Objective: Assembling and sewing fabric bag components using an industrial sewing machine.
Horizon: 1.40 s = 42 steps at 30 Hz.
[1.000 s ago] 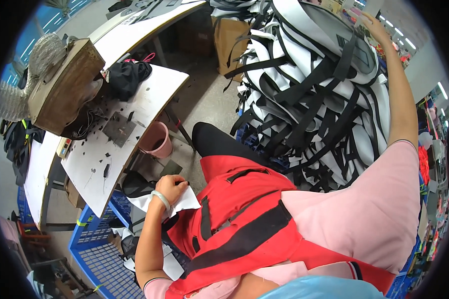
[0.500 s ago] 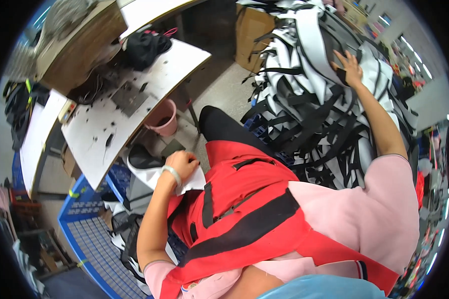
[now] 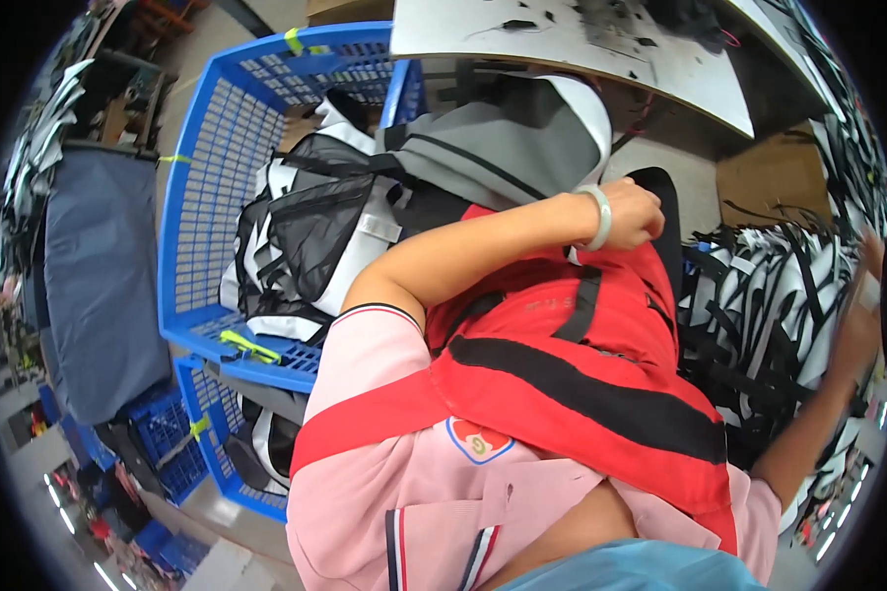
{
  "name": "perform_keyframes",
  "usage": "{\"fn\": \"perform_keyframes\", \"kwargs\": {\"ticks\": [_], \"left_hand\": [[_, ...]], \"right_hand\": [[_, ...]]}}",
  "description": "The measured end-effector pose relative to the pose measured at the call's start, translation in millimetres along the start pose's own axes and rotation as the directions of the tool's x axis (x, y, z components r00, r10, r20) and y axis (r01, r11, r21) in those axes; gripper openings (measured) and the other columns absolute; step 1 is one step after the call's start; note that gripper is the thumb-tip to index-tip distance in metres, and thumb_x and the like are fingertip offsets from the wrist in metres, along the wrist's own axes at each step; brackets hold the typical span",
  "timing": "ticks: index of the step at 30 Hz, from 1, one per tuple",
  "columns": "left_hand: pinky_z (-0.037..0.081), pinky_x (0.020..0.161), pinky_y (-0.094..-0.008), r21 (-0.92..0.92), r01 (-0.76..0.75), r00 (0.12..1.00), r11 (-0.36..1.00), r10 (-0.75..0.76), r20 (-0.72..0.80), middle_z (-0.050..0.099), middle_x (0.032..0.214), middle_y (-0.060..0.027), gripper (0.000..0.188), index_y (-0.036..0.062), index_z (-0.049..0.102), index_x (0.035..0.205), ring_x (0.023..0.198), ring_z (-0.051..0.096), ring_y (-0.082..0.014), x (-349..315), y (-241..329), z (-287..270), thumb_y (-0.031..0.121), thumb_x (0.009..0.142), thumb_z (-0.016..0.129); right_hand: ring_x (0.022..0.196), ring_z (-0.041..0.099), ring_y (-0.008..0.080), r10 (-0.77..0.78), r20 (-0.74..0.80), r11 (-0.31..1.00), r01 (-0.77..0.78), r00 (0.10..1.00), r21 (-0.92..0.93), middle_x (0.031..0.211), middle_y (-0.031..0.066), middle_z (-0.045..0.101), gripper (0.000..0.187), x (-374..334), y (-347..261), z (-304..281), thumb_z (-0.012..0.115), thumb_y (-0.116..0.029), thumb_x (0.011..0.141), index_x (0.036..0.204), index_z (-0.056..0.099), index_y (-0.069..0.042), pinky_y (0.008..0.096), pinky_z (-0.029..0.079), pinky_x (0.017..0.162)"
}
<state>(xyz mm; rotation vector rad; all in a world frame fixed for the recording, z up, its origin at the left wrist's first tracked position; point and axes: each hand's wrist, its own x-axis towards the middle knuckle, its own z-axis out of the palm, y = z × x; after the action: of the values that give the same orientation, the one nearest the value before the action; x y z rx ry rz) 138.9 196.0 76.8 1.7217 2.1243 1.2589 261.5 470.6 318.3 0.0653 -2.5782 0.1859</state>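
Observation:
My left hand (image 3: 633, 215), with a pale bracelet (image 3: 601, 217) at the wrist, is curled closed above my lap. Whether anything is inside its fingers is hidden. A grey fabric panel (image 3: 517, 138) with a white border and black strip lies just beyond that forearm. At the far right edge, my right hand (image 3: 865, 286) is smeared by motion and partly cut off. It is beside a heap of white and grey fabric pieces with black straps (image 3: 759, 295); its grip does not show.
A blue plastic basket (image 3: 182, 197) on my left holds black mesh and white sewn pieces (image 3: 315, 236). Below it sits another blue basket (image 3: 202, 394). A white table (image 3: 562, 44) with black scraps stands ahead, and a cardboard box (image 3: 779, 172) is behind the heap.
The view has swung left, bringing the blue basket into fuller sight. My right hand, earlier spread on the heap, is now at the right edge. My left hand stays above my lap.

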Motion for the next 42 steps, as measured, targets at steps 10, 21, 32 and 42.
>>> {"fn": "perform_keyframes", "kwargs": {"ticks": [10,21,32,42], "left_hand": [[0.049,0.068,-0.0241,-0.363,0.486,0.561,0.795,-0.602,-0.569,0.068,0.086,-0.0041,0.015,-0.0009,0.067,0.096,0.075,0.061,-0.0098,-162.0,5.7,-61.9,0.008,0.084,0.062],[0.049,0.080,-0.0422,0.213,0.974,0.213,0.074,-0.613,-0.761,0.061,0.102,-0.0151,0.028,0.0055,0.064,0.106,0.093,0.061,-0.0342,-298.9,-83.0,-50.2,0.023,0.084,0.060],[0.050,0.069,-0.0443,0.355,0.652,0.742,0.670,-0.661,-0.115,0.064,0.075,-0.0166,0.021,0.0061,0.067,0.079,0.075,0.063,-0.0346,-174.3,27.6,-124.1,0.024,0.083,0.057],[0.049,0.064,-0.0452,0.543,0.343,0.807,0.766,-0.537,0.247,0.064,0.074,-0.0175,0.029,0.0045,0.062,0.079,0.071,0.063,-0.0369,-50.7,121.8,-139.6,0.030,0.090,0.053]], "right_hand": [[0.117,0.046,0.0376,-0.308,0.251,0.856,0.152,0.918,0.494,0.129,0.0166,0.048,0.057,-16.9,-162.4,286.2,0.069,-0.023,0.080,0.132,0.048,-0.016,0.0425,0.038,0.099],[0.091,0.062,0.0336,-0.442,0.741,0.812,-0.125,0.506,0.570,0.108,0.0183,0.062,0.039,-69.2,-138.2,332.5,0.062,-0.013,0.081,0.118,0.055,-0.004,0.0385,0.049,0.079],[0.105,0.054,0.0347,-0.537,0.294,0.608,0.121,0.791,0.784,0.118,0.0159,0.055,0.051,-51.2,-161.1,282.8,0.067,-0.011,0.075,0.124,0.053,-0.011,0.0409,0.045,0.090],[0.094,0.057,0.0290,-0.463,0.133,0.475,0.119,0.876,0.872,0.100,0.0097,0.063,0.052,-19.4,-166.4,247.3,0.064,-0.003,0.068,0.118,0.058,-0.014,0.0371,0.040,0.088]]}}
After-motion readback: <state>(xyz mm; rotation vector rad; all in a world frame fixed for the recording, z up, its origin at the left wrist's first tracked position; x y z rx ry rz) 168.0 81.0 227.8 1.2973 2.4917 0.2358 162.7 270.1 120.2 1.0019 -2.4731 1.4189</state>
